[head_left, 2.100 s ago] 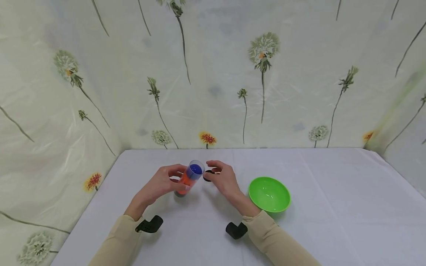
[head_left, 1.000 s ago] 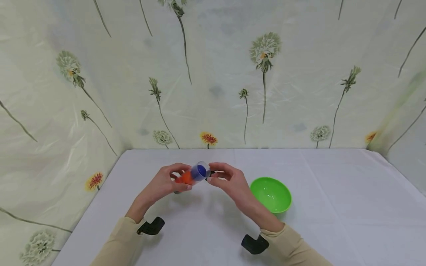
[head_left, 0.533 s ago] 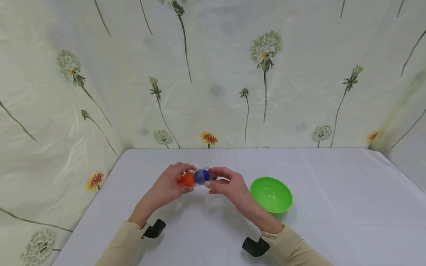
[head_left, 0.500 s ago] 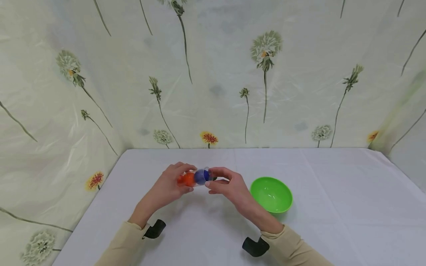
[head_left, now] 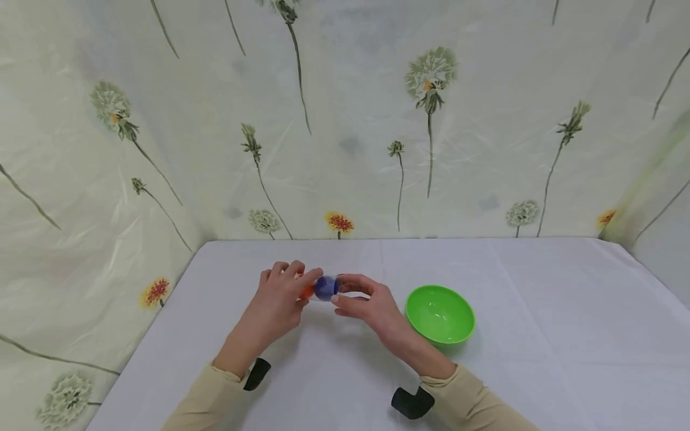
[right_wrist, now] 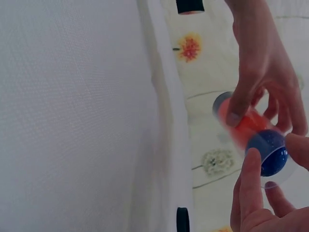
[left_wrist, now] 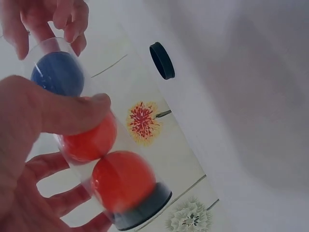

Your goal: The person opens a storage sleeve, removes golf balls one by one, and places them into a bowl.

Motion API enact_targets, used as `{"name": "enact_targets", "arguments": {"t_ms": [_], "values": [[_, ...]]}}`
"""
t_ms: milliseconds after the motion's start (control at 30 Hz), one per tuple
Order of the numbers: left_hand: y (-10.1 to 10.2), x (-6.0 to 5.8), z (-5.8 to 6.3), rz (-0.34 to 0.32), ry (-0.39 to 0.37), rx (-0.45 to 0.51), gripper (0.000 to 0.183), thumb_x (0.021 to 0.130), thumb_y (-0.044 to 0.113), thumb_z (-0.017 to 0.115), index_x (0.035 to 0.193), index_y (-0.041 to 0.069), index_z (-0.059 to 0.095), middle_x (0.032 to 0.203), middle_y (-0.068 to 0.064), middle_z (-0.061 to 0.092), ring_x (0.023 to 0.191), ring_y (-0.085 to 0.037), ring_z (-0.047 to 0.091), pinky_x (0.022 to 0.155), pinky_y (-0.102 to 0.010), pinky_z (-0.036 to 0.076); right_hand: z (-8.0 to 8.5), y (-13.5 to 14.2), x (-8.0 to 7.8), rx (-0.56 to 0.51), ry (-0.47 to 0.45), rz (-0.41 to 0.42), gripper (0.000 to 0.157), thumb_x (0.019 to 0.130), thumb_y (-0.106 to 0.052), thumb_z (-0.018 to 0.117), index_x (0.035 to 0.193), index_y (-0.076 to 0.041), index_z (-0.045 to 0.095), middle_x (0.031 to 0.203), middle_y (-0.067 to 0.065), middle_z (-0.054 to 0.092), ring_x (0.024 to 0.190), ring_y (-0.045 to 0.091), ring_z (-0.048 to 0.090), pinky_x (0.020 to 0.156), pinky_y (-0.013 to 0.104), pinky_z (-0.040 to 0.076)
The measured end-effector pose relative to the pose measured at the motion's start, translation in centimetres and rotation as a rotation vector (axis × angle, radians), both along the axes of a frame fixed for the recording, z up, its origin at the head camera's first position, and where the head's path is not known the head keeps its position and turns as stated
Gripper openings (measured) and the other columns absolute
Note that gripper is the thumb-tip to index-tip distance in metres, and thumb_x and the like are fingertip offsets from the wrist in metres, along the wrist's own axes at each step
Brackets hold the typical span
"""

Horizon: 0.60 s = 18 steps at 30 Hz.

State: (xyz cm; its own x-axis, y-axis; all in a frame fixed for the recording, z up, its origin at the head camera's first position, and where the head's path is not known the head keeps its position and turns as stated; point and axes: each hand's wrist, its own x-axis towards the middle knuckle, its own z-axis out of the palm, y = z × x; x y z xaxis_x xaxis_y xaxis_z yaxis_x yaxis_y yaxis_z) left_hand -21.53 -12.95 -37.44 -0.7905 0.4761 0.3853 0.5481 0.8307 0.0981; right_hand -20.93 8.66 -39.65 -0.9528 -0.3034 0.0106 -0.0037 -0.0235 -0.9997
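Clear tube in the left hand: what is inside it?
The clear tube shows a blue ball, a middle red ball and an end red ball. The left hand covers part of the middle one; the inside of the dark base cannot be seen.

A round green bowl stands on the white cloth-covered surface; left of it, above the surface, a transparent cylindrical tube between left fingers and right fingers, inside it a blue ball right of two orange balls; flower-printed sheet behind

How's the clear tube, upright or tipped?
Tipped: the head view shows the tube sideways in the left hand, blue ball beside orange ball.
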Motion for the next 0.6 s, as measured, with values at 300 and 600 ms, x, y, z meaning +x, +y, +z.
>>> {"name": "enact_targets", "arguments": {"t_ms": [300, 600], "values": [[0.04, 0.34, -0.47, 0.028, 0.134, -0.07, 0.059, 0.076, 0.001, 0.081, 0.125, 0.026, 0.059, 0.109, -0.006, 0.052, 0.104, -0.031, 0.045, 0.084, -0.049, 0.038, -0.47, -0.26, 0.03, 0.037, -0.016, -0.008, 0.046, 0.089, -0.025, 0.073, 0.132, -0.012, 0.06, 0.12, 0.013, 0.058, 0.097, 0.027, 0.068, 0.09, 0.038, 0.052], [0.07, 0.57, -0.81, 0.055, 0.207, -0.076, 0.058, 0.077, -0.004, 0.071, 0.124, 0.026, 0.058, 0.116, -0.012, 0.05, 0.108, -0.033, 0.043, 0.089, -0.052, 0.034, -0.5, -0.76, 0.02, 0.003, -0.031, -0.007, 0.048, 0.089, -0.022, 0.074, 0.133, -0.009, 0.058, 0.124, 0.014, 0.056, 0.102, 0.027, 0.066, 0.089, 0.036, 0.053]]}}
